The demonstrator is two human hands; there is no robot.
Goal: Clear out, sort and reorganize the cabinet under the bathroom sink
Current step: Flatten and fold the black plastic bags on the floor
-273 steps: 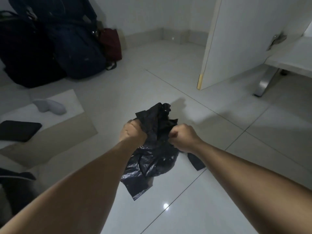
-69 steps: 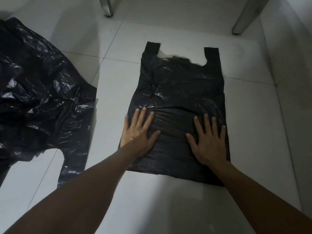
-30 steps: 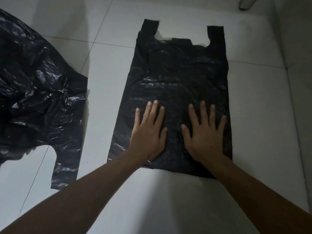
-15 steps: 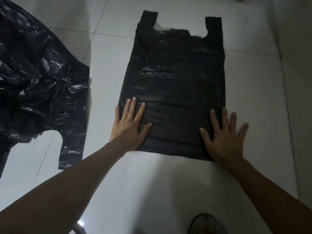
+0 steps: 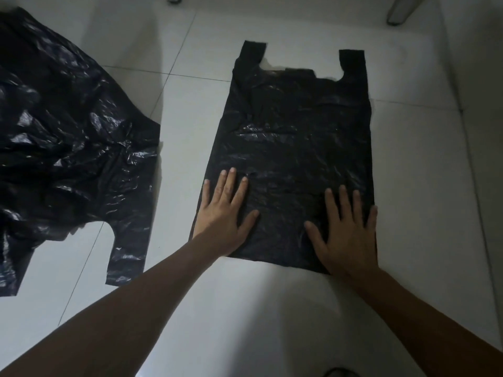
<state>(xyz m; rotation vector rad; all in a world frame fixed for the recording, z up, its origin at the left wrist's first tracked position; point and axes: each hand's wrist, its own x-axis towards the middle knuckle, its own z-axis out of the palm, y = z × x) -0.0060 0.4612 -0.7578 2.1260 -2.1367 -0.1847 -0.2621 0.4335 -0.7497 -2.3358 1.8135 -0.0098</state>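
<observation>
I am pressing my left hand (image 5: pixel 223 216) and right hand (image 5: pixel 347 229) flat, fingers straight, on the near end of the thin black plastic bag (image 5: pixel 294 148). It is lying on the white tile floor (image 5: pixel 424 186), long way pointing away from me, handles far.

Dim, bluish light throughout. The floor (image 5: pixel 190 110) tiles are brightest at upper centre, shadowed at lower centre. Faint glints on the crumpled bag (image 5: pixel 68 137) at left. Grout lines bow at the edges.
</observation>
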